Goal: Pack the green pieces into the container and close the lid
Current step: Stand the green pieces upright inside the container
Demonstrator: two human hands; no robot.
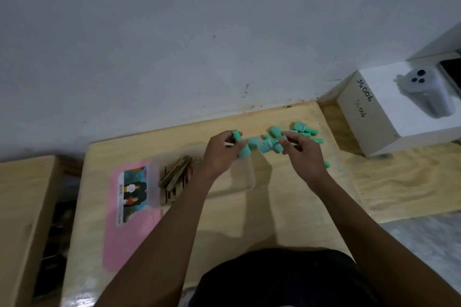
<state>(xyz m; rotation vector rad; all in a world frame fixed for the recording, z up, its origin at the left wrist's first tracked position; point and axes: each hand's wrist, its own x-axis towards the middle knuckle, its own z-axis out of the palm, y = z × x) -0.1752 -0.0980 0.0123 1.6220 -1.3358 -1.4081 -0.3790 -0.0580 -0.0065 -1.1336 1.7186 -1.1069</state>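
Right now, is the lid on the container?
No, the pink lid lies flat on the table beside the open clear container.

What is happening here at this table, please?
A person works at a wooden table. The left hand holds a few green pieces, and the right hand reaches into the loose pile; whether it grips one is unclear. The clear container lies open with brown sticks inside and no green pieces visible in it. Its pink lid rests beside it.
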